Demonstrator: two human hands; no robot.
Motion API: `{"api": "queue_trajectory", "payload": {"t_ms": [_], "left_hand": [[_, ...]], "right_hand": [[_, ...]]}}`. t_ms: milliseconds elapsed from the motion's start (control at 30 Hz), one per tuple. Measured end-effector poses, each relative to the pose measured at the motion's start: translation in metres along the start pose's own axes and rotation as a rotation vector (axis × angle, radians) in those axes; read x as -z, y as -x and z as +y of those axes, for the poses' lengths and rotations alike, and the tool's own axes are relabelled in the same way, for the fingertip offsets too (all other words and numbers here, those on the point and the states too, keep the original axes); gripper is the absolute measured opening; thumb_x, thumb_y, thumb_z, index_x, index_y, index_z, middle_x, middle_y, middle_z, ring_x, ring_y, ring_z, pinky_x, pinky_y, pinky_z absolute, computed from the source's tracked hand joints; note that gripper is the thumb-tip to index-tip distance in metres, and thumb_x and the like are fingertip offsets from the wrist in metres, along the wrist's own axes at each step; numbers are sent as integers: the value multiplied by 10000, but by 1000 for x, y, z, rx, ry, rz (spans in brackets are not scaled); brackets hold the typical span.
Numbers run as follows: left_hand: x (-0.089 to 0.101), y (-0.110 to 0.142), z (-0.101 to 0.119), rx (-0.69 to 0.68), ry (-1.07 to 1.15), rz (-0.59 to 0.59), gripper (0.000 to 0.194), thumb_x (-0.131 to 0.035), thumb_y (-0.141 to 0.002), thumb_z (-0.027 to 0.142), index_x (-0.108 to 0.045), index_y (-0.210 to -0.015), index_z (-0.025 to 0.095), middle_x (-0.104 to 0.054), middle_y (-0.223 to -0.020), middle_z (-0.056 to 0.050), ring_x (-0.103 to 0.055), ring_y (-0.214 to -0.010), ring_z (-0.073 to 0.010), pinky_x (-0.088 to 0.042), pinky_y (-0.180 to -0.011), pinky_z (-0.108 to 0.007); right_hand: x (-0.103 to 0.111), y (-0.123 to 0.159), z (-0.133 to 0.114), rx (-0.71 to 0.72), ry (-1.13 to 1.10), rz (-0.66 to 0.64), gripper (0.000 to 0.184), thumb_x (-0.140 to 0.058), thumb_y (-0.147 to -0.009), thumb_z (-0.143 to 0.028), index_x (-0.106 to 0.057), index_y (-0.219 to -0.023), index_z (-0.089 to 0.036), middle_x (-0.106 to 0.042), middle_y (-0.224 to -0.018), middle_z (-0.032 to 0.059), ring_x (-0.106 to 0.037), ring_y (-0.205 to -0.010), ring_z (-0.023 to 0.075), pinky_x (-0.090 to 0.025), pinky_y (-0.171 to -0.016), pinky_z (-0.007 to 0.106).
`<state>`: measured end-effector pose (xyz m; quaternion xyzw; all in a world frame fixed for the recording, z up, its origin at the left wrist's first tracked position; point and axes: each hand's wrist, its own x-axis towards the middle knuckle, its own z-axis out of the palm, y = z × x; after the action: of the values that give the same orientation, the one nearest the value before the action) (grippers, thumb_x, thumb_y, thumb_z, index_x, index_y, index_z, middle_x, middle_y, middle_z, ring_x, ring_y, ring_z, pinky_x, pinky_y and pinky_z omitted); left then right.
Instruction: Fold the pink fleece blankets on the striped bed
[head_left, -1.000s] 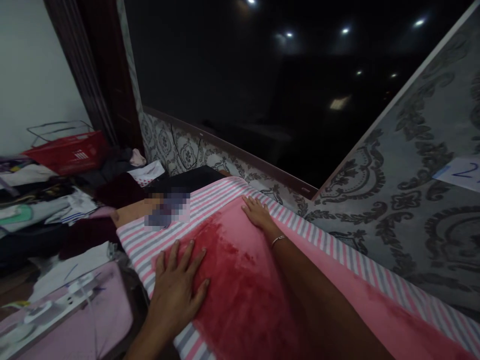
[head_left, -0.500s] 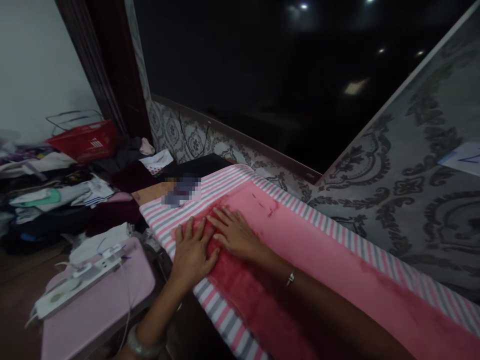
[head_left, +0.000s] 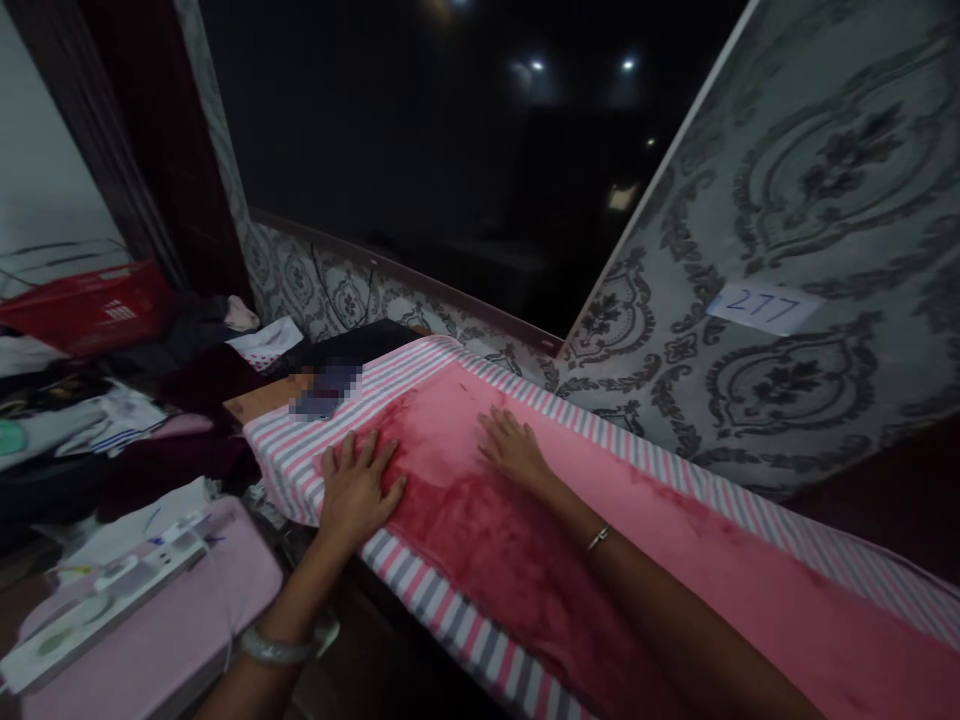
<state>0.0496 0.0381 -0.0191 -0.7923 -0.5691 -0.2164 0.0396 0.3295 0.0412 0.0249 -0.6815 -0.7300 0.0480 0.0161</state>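
Note:
A long pink-red velvety cloth (head_left: 480, 530) lies spread over a surface covered in pink, grey and white stripes (head_left: 337, 400). Its nap shows darker red patches near me and a lighter pink area toward the wall. My left hand (head_left: 356, 490) rests with spread fingers on the cloth's left edge, partly over the stripes. Farther right, my right hand (head_left: 516, 450) lies flat on the lighter pink part, fingers apart. Neither hand grips anything. A blurred-out dark patch (head_left: 326, 390) sits at the far left corner of the striped cover.
A white power strip (head_left: 105, 600) lies on a pink stool (head_left: 232, 560) at lower left. Piled clothes (head_left: 112, 415) and a red basket (head_left: 97, 305) are at far left. Behind the surface hang a large dark screen (head_left: 420, 150) and a paper marked 277 (head_left: 765, 305).
My right hand has slid right and away from my left hand, leaving the nap lighter. My left hand stays at the left edge. The view has turned right.

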Motion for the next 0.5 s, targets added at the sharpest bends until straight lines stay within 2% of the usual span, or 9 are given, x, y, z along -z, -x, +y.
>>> {"api": "queue_trajectory", "payload": {"t_ms": [67, 133, 200, 267, 367, 500], "left_hand": [[1, 5, 8, -39, 18, 93, 553, -499, -918, 443, -598, -1402, 195, -448, -1553, -162, -297, -1460, -451, -219, -1138, -689], [-2, 15, 21, -144, 53, 153, 539, -492, -921, 423, -591, -1409, 216, -464, -1547, -141, -295, -1476, -414, -185, -1168, -671], [-9, 28, 37, -265, 95, 133, 553, -513, -912, 419, -560, -1437, 249, -470, -1548, -113, -315, -1476, -389, -192, -1182, -644], [-16, 39, 50, -319, 121, 79, 588, -541, -899, 429, -524, -1466, 275, -452, -1564, -96, -341, -1463, -390, -241, -1166, -635], [-23, 47, 57, -300, 111, 33, 572, -552, -892, 429, -545, -1448, 294, -455, -1560, -95, -364, -1446, -411, -299, -1124, -646], [-23, 43, 53, -305, 82, 28, 524, -539, -893, 405, -600, -1400, 291, -491, -1534, -94, -391, -1427, -419, -335, -1098, -643]], "right_hand": [[-6, 8, -14, 126, -31, 4, 597, -360, -1047, -474, -239, -1606, -304, -111, -1685, 50, -104, -1548, 286, -175, -1213, 582], [-14, 9, -28, 247, -63, 15, 575, -312, -1056, -468, -238, -1605, -314, -116, -1686, 37, -104, -1549, 268, -161, -1220, 575], [-19, 2, -35, 321, -80, 13, 558, -284, -1063, -455, -244, -1602, -316, -135, -1684, 27, -117, -1548, 252, -160, -1223, 569], [-21, -10, -31, 321, -80, 1, 561, -308, -1058, -477, -267, -1595, -319, -166, -1679, 25, -143, -1543, 251, -162, -1223, 561], [-19, -28, 0, 190, -64, 7, 571, -311, -1054, -503, -288, -1589, -307, -181, -1677, 38, -144, -1542, 258, -128, -1227, 550], [-9, -34, 74, -138, -24, -12, 564, -262, -1062, -465, -261, -1598, -291, -169, -1681, 52, -144, -1542, 261, -151, -1212, 564]]}}
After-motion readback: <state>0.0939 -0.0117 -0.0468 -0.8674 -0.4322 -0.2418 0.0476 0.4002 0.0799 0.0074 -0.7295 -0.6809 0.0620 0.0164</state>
